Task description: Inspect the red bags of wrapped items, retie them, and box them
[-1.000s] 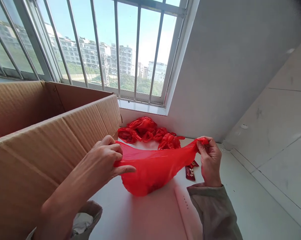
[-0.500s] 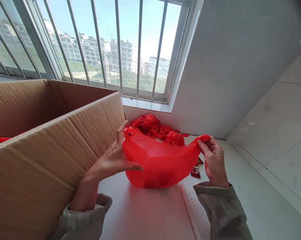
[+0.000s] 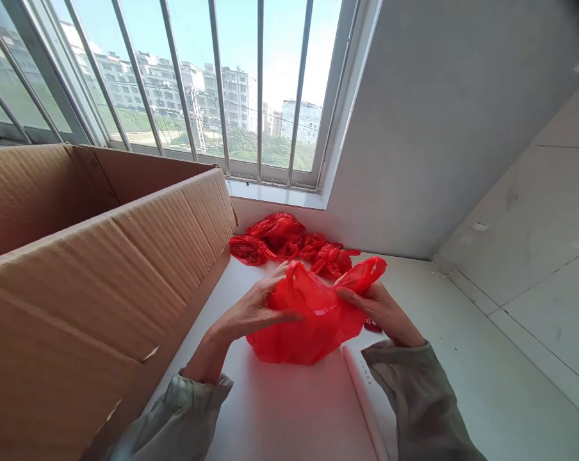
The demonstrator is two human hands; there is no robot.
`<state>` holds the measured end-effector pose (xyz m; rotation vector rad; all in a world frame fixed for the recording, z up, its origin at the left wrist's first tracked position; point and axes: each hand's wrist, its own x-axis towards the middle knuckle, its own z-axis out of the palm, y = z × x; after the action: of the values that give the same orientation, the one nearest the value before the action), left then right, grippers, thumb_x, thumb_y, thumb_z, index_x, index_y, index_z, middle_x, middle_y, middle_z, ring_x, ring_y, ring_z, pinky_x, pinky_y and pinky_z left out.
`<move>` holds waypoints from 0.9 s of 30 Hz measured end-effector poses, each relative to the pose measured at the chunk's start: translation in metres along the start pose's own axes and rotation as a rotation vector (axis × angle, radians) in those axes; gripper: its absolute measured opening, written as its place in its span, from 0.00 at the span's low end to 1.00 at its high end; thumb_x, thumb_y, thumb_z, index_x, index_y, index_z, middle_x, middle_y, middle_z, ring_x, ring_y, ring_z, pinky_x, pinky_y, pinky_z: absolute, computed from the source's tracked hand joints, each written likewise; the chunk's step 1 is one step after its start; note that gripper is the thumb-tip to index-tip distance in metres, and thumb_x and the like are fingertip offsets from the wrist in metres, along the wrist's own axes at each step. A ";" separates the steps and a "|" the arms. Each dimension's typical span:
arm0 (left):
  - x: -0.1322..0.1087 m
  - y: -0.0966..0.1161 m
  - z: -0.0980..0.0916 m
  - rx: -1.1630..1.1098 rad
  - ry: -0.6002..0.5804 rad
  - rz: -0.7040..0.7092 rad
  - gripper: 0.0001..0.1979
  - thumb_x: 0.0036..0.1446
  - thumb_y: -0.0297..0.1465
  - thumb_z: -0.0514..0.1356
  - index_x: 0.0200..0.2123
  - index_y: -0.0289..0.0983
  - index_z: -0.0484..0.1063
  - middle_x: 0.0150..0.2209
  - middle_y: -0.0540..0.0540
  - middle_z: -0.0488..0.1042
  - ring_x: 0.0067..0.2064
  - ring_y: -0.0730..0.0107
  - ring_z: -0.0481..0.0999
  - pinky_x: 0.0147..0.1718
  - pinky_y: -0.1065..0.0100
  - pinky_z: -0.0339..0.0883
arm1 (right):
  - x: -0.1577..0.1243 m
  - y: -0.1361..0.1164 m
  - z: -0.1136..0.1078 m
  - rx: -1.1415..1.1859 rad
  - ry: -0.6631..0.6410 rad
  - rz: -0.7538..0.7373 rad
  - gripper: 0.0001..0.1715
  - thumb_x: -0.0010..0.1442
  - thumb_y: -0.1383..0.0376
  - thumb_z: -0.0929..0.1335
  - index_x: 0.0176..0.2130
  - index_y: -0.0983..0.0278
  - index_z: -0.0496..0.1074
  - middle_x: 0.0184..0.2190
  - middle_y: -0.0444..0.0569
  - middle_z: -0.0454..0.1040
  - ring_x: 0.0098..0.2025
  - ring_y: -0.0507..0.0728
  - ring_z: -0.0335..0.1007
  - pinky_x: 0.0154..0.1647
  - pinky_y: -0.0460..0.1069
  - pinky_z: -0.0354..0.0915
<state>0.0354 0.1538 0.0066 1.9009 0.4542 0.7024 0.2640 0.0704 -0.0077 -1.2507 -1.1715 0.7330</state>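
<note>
A thin, translucent red plastic bag (image 3: 296, 342) sits low over the white surface in front of me, loosely bunched. My left hand (image 3: 248, 310) grips its left side, with the thumb across the front and the fingertips partly hidden behind the plastic. My right hand (image 3: 385, 314) pinches the upper right part, and a loose handle end sticks up above the fingers. Whether anything lies inside the bag I cannot tell.
An open cardboard box (image 3: 174, 250) stands close on the left. Behind the bag, crumpled red bags (image 3: 280, 234) lie against the wall under a barred window (image 3: 212, 83). A dark red packet (image 3: 373, 326) and a long white item with lettering (image 3: 361, 390) lie near my right sleeve.
My hands have come closer together, the right moving left and the left moving right. The bag, stretched wide before, is now bunched. The left hand has closed onto its side.
</note>
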 end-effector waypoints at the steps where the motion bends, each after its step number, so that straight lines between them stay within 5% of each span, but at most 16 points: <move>1: 0.001 0.001 0.004 -0.082 0.008 -0.023 0.20 0.54 0.44 0.63 0.47 0.41 0.73 0.44 0.41 0.75 0.46 0.54 0.74 0.44 0.59 0.72 | 0.001 0.002 0.004 0.013 -0.079 0.060 0.18 0.50 0.54 0.73 0.24 0.66 0.71 0.17 0.41 0.66 0.18 0.47 0.57 0.15 0.42 0.54; 3: 0.003 0.002 0.009 -0.243 0.060 -0.050 0.22 0.62 0.47 0.53 0.51 0.40 0.70 0.46 0.39 0.74 0.45 0.56 0.75 0.42 0.59 0.72 | 0.005 0.005 0.008 0.092 -0.107 0.131 0.21 0.53 0.50 0.71 0.25 0.66 0.70 0.20 0.42 0.68 0.20 0.48 0.59 0.17 0.43 0.55; 5: 0.003 0.001 0.007 -0.359 0.141 -0.060 0.28 0.64 0.50 0.44 0.49 0.38 0.71 0.43 0.38 0.75 0.44 0.55 0.75 0.39 0.59 0.72 | 0.010 0.007 0.008 0.216 0.059 0.124 0.22 0.52 0.48 0.71 0.28 0.64 0.69 0.22 0.43 0.71 0.22 0.50 0.63 0.19 0.44 0.59; 8: 0.005 0.002 0.000 -0.475 0.292 -0.061 0.32 0.62 0.55 0.38 0.33 0.39 0.72 0.34 0.41 0.74 0.38 0.59 0.75 0.36 0.59 0.72 | 0.015 0.009 0.002 0.339 0.245 0.115 0.22 0.51 0.47 0.71 0.33 0.62 0.71 0.25 0.44 0.75 0.25 0.54 0.69 0.23 0.47 0.65; 11: 0.008 0.003 0.000 -0.456 0.443 -0.069 0.29 0.60 0.57 0.42 0.20 0.40 0.55 0.22 0.49 0.63 0.25 0.68 0.67 0.32 0.62 0.70 | 0.018 0.013 -0.002 0.380 0.264 0.137 0.21 0.50 0.48 0.72 0.31 0.62 0.72 0.24 0.45 0.76 0.25 0.56 0.71 0.26 0.49 0.68; 15: 0.010 0.003 0.013 -0.390 0.559 -0.201 0.22 0.57 0.50 0.55 0.25 0.41 0.52 0.22 0.56 0.54 0.20 0.75 0.58 0.26 0.67 0.65 | 0.016 0.012 0.002 0.319 0.264 0.139 0.19 0.51 0.50 0.72 0.32 0.62 0.73 0.26 0.45 0.76 0.26 0.55 0.71 0.27 0.49 0.66; 19: 0.006 0.009 0.028 0.026 0.553 -0.299 0.14 0.57 0.40 0.58 0.32 0.42 0.54 0.31 0.52 0.64 0.29 0.70 0.68 0.26 0.69 0.62 | 0.000 -0.011 0.007 -0.255 0.335 -0.219 0.11 0.54 0.56 0.70 0.31 0.61 0.76 0.32 0.46 0.76 0.35 0.56 0.70 0.34 0.49 0.65; 22: -0.001 0.023 0.039 0.265 0.476 -0.255 0.08 0.60 0.36 0.54 0.36 0.43 0.55 0.28 0.53 0.65 0.29 0.66 0.68 0.27 0.67 0.62 | -0.020 -0.038 0.012 -0.598 0.348 -0.416 0.09 0.54 0.64 0.69 0.38 0.57 0.76 0.32 0.43 0.75 0.32 0.53 0.69 0.34 0.47 0.64; 27: -0.012 0.038 0.064 0.298 0.249 -0.128 0.02 0.61 0.30 0.51 0.38 0.42 0.60 0.24 0.54 0.64 0.26 0.67 0.66 0.24 0.68 0.58 | -0.046 -0.064 0.030 -0.530 0.055 -0.416 0.14 0.57 0.71 0.66 0.40 0.56 0.74 0.29 0.39 0.74 0.24 0.49 0.67 0.26 0.43 0.63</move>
<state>0.0679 0.0864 0.0176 2.0454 0.8709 0.8261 0.2111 0.0234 0.0390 -1.3757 -1.5760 0.0734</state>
